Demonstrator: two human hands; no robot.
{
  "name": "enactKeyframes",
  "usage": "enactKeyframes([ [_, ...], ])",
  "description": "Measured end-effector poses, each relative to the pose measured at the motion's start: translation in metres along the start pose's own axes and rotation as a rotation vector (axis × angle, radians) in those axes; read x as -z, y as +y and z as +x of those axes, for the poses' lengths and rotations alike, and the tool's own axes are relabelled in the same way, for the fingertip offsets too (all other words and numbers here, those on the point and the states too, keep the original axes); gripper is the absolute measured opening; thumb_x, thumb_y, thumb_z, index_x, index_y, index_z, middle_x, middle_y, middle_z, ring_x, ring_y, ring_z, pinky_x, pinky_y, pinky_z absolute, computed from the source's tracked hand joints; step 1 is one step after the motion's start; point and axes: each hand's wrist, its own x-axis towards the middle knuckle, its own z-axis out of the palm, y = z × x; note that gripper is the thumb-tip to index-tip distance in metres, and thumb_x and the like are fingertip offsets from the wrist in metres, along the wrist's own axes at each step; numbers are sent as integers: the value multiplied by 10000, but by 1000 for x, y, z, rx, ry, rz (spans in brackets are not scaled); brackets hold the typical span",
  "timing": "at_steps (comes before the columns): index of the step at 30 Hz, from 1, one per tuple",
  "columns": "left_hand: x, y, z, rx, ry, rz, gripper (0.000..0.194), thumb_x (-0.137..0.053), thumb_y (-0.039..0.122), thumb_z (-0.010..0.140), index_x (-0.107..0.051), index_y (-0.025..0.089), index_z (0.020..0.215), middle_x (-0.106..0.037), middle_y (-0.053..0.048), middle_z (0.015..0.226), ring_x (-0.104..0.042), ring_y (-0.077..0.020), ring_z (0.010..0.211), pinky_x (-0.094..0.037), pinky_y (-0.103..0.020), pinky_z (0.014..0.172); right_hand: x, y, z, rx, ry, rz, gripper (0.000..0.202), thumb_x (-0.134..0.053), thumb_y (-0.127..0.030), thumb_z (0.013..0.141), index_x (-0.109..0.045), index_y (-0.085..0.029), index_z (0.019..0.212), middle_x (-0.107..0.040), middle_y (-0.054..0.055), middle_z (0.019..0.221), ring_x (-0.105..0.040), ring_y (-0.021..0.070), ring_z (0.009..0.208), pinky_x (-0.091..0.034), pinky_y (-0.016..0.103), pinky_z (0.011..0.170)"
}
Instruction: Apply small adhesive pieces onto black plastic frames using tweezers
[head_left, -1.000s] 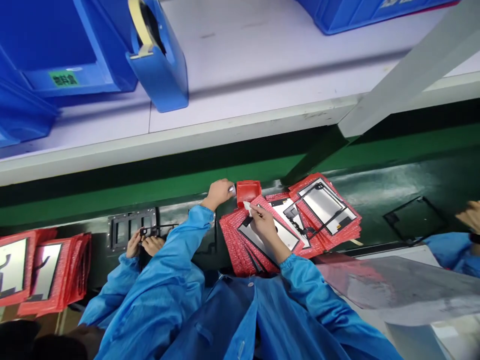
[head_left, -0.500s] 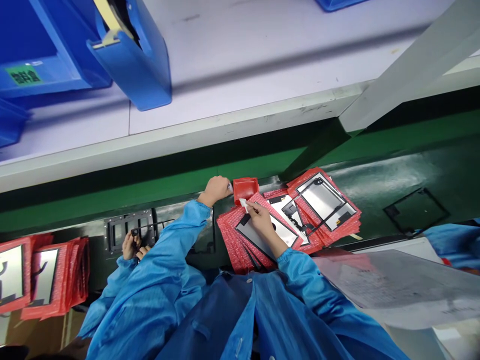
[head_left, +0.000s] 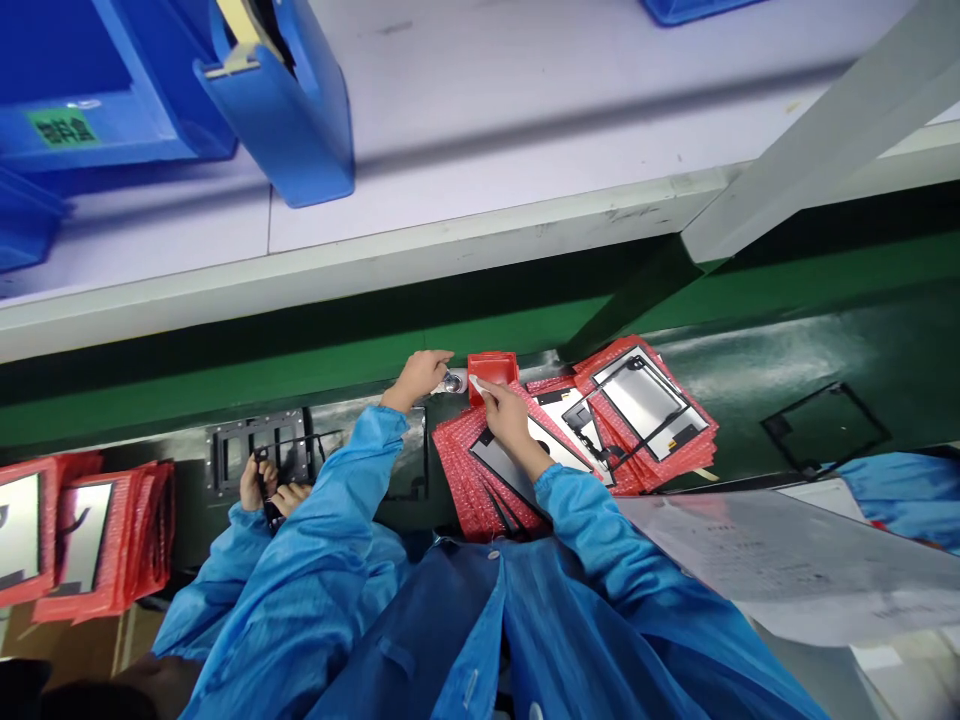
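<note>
My left hand (head_left: 421, 378) is at a small whitish container with a round, shiny metal top (head_left: 453, 382), its fingers curled about the left side; part of the grip is hidden. In my right hand (head_left: 508, 418) a small white wipe (head_left: 475, 383) is pinched between thumb and fingers. It is held at the left edge of a red tray (head_left: 493, 368), close to the container. Below the right hand, a grey display panel with a black border (head_left: 491, 458) lies on red bubble-wrap bags (head_left: 453, 450).
More panels (head_left: 645, 395) and thin black frames (head_left: 825, 428) lie to the right. At left, a co-worker's hands (head_left: 274, 488) hold a black part near a black fixture (head_left: 225, 462). A white shelf edge (head_left: 465, 245) overhangs the green bench, with a blue tape dispenser (head_left: 289, 125) on it.
My left hand has shifted left and its fingers have loosened, uncovering the container's metal top. My right hand has moved left with the wipe, towards the container.
</note>
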Motion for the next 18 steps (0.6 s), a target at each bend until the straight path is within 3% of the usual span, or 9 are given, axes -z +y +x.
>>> enactKeyframes([
  [4, -19, -4, -4, 85, 110, -68, 395, -672, 422, 1036, -639, 182, 1348, -648, -115, 1375, -670, -249, 1197, -603, -479, 1027, -14, -9, 10, 39, -15, -120, 385, -584, -426, 1067, -638, -214, 1384, -682, 87, 1306, -668, 216, 1165, -558, 476, 1076],
  [9, -64, -7, -32, 186, 184, -144, 418, -677, 427, 1032, -626, 181, 1367, -639, -118, 1385, -667, -255, 1200, -604, -484, 1022, -47, -10, 15, 8, 7, -177, 389, -628, -430, 1047, -642, -190, 1353, -685, 89, 1293, -680, 217, 1154, -584, 471, 1047],
  [13, -88, -26, -57, 85, 120, -243, 410, -682, 421, 1030, -632, 176, 1355, -644, -116, 1377, -670, -253, 1197, -607, -480, 1017, -54, 0, 27, -15, 45, -141, 393, -639, -451, 1040, -653, -183, 1327, -679, 96, 1326, -671, 227, 1202, -573, 489, 1080],
  [18, -92, -55, -78, -81, 18, -312, 421, -686, 422, 1028, -626, 175, 1363, -647, -115, 1367, -677, -248, 1174, -615, -470, 999, -43, 9, 32, -28, 74, -46, 393, -637, -465, 1040, -665, -182, 1310, -680, 99, 1345, -667, 231, 1231, -559, 500, 1106],
])
